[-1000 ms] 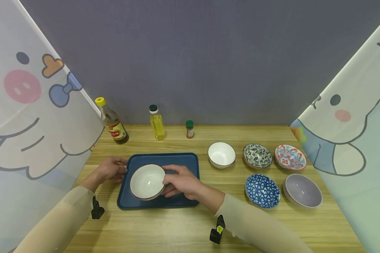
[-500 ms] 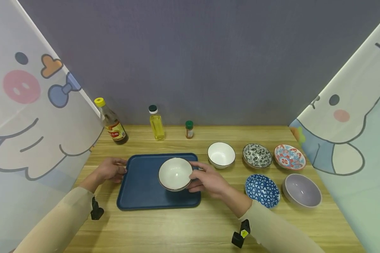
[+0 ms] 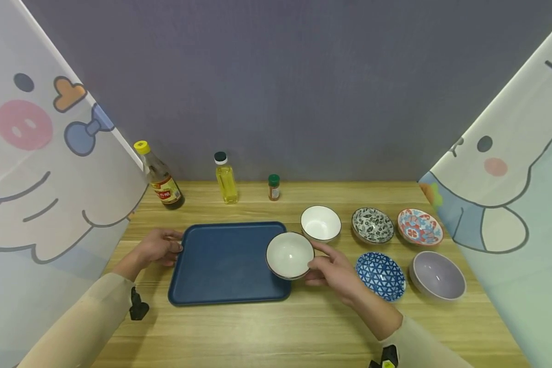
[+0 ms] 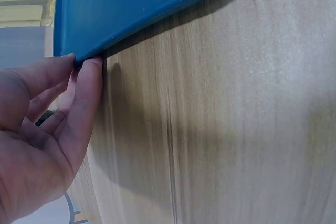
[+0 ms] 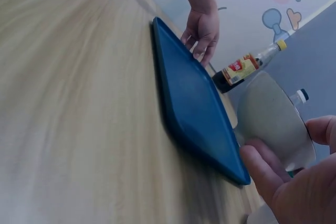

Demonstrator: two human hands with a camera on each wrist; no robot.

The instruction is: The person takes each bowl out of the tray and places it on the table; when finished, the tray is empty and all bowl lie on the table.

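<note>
My right hand [image 3: 333,271] grips a white bowl [image 3: 290,255] with a dark rim, thumb at the rim and fingers under its side. The bowl is held above the right end of the blue tray [image 3: 225,263]; in the right wrist view the bowl [image 5: 270,119] is clear of the tray's surface. At the tray's left edge, my left hand [image 3: 161,247] pinches the rim between thumb and fingers, as the left wrist view shows with the hand [image 4: 52,108] at the tray's edge [image 4: 131,27]. Nothing lies on the tray.
A second white bowl [image 3: 321,223] stands just behind the held one. To the right are a black-patterned bowl [image 3: 372,225], a red-patterned bowl [image 3: 420,227], a blue-patterned bowl [image 3: 381,276] and a lilac bowl [image 3: 438,275]. A sauce bottle [image 3: 167,191], oil bottle [image 3: 227,184] and spice jar [image 3: 273,187] line the back.
My right hand has carried the white bowl rightward, from the left half of the tray to its right end. The left hand has stayed at the tray's left edge.
</note>
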